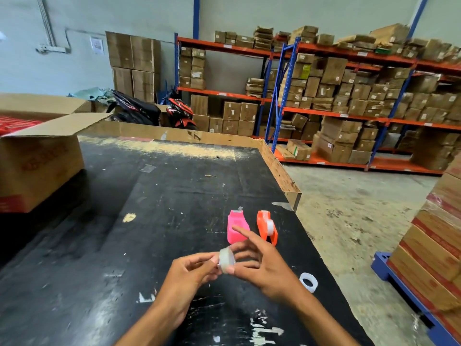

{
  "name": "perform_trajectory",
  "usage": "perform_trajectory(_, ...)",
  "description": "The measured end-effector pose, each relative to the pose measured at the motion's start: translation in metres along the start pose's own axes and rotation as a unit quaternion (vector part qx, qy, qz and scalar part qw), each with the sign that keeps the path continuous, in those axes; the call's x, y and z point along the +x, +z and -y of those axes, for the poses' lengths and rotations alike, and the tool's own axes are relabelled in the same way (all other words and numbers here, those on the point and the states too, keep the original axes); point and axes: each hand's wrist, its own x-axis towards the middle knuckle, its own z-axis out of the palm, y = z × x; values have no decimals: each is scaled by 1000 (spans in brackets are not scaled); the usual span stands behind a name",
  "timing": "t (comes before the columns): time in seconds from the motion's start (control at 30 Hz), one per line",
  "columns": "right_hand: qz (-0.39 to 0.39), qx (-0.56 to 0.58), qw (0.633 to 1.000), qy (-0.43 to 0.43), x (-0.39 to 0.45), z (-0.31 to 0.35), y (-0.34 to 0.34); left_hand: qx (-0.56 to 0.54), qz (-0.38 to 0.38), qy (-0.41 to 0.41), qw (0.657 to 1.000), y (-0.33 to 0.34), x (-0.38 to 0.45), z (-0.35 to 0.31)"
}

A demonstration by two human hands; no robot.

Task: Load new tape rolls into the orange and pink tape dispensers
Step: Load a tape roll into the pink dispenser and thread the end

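Item: small clear plastic tape roll (pixel 226 259), pinched between your left hand (pixel 192 275) and right hand (pixel 262 265) — fingers closed on it. Pink plastic tape dispenser (pixel 237 227) at 12 o'clock, orange plastic tape dispenser (pixel 267 227) at 1 o'clock, seemingly loaded. Risk: roll slipping while you hunt the tape end. White ring (pixel 308 281) at 3 o'clock — spent core or spare, unclear.

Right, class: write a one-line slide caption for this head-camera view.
Both hands, left hand and right hand, hold a clear tape roll above the black table, near the pink dispenser and orange dispenser.
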Motion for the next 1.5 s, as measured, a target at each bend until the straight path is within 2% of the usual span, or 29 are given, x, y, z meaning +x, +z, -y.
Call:
perform_trajectory(0.2,-22,-18,999,-32,-4,3,-13,48,52,83,994,8,-1,-13)
perform_trajectory(0.37,-42,-57,995,-68,-5,2,-19,73,67,106,989,13,3,-16)
perform_trajectory(0.67,-6,-118,989,-89,-6,-1,-29,187,108,160,963,12,10,-15)
perform_trajectory(0.8,-10,-97,991,-86,-5,1,-34,162,101,158,969,17,10,-18)
perform_trajectory(0.93,-16,-58,995,-74,-9,1,-37,144,135,150,969,18,12,-20)
perform_trajectory(1.07,-40,-59,994,-82,-9,5,-36,81,56,142,985,24,11,-19)
perform_trajectory(1.27,-49,-118,985,-114,-4,4,-33,118,6,117,986,32,1,-17)
perform_trajectory(1.5,-44,-184,972,-138,3,-2,-22,126,34,117,985,37,-3,-25)
